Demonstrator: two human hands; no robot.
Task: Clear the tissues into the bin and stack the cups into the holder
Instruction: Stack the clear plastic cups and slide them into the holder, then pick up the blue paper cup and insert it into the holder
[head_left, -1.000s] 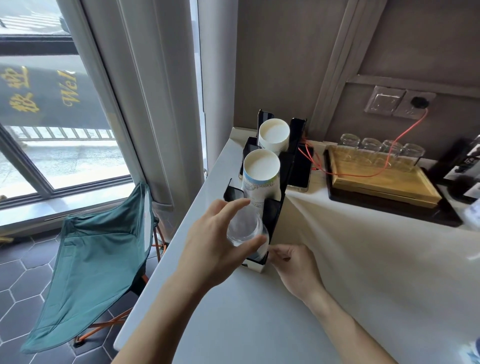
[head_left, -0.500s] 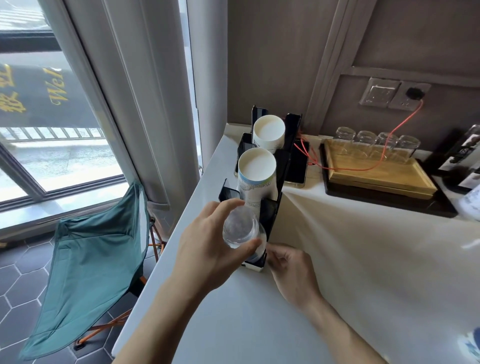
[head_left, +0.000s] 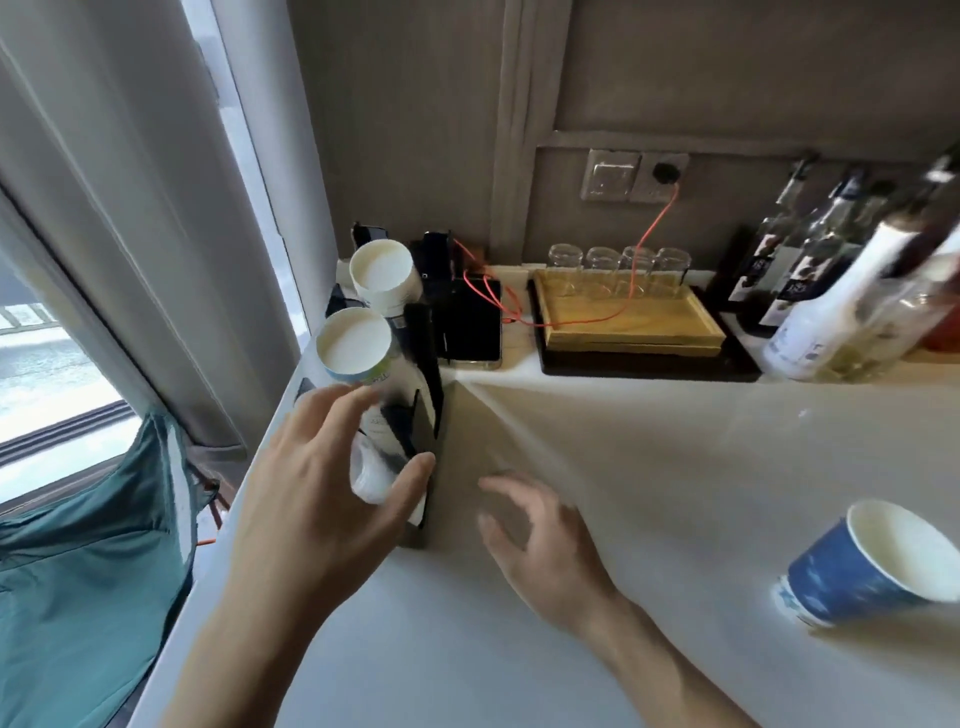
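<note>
A black cup holder (head_left: 432, 364) stands at the counter's left edge. Its back slots hold two white-lined paper cup stacks (head_left: 356, 340) (head_left: 382, 270). A clear plastic cup (head_left: 375, 475) sits in the front slot. My left hand (head_left: 311, 499) curves around that cup with fingers spread and straightened; the thumb tip is at its right side. My right hand (head_left: 540, 540) hovers over the counter just right of the holder, fingers apart and holding nothing. A blue paper cup (head_left: 872, 566) lies on its side at the far right.
Behind the holder lie a black phone (head_left: 470, 327) on an orange cable and a wooden tray (head_left: 628, 322) with several glasses. Bottles (head_left: 826, 317) crowd the back right. A green folding chair (head_left: 78, 571) stands beside the counter's left edge.
The clear cup has gone down into the front slot and my left fingers have spread off it. My right hand has left the holder's base. The view has swung right, showing the blue cup.
</note>
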